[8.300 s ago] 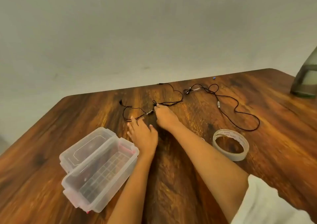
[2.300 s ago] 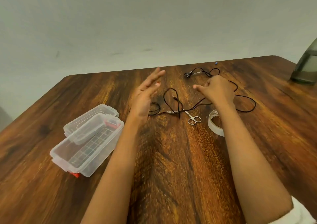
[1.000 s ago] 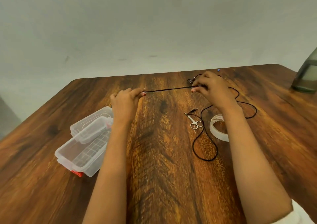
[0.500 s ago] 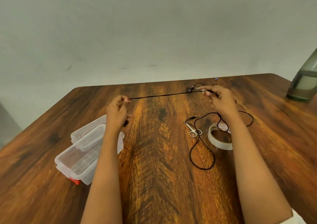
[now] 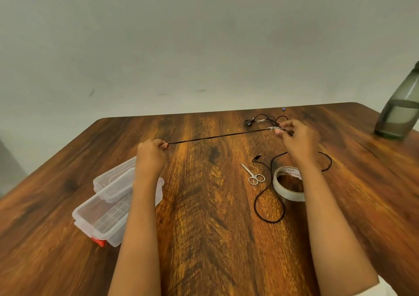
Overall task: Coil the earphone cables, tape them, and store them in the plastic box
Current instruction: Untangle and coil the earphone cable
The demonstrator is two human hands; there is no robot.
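A black earphone cable [image 5: 217, 136] is stretched taut above the wooden table between my two hands. My left hand [image 5: 151, 154] pinches one end of the stretch; my right hand [image 5: 297, 138] pinches it at a small silver piece. The rest of the cable loops loosely on the table under my right arm, its plug lying near the scissors. A second earphone cable [image 5: 258, 120] lies bunched at the far edge. The clear plastic box [image 5: 99, 218] sits open at the left with its lid behind it. A roll of clear tape [image 5: 286, 185] lies at the right.
Small silver scissors [image 5: 252, 174] lie between the tape roll and the table's middle. A dark translucent bottle [image 5: 399, 114] stands at the far right corner. A tiny blue object [image 5: 283, 109] rests at the far edge. A grey wall rises behind the table [image 5: 204, 239].
My hands picked the cable up off the table and pulled a length straight. Over the last second they moved a little farther apart, lengthening the taut stretch.
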